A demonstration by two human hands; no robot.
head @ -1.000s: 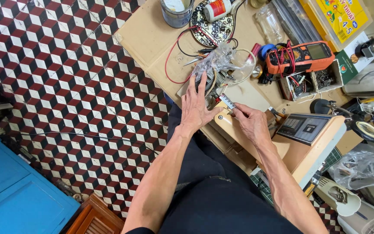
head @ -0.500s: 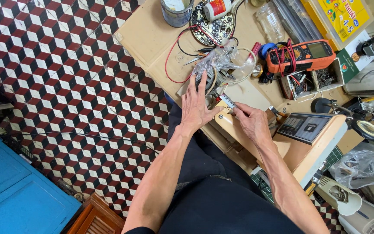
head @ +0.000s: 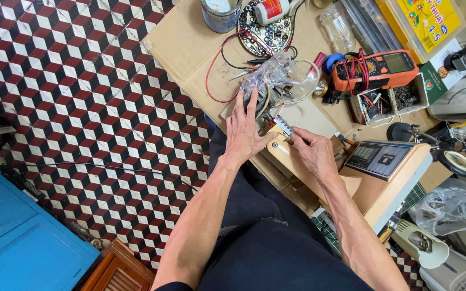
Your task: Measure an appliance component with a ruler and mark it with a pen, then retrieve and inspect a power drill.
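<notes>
Small metal part (head: 283, 125) pinched in my right hand (head: 313, 153), left hand (head: 244, 132) flat, steadying the wired assembly (head: 268, 94); next, fitting it demands careful alignment.

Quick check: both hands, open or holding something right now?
Left hand: open, fingers flat on the small device.
Right hand: pinching a thin tool.

1 head-worn camera looks steeply down from above the person's lap, close enough that both forearms fill the lower middle. It faces the cardboard-covered bench (head: 190, 48) at upper right and the patterned tile floor (head: 82, 108) at left. No second view shares the scene.
</notes>
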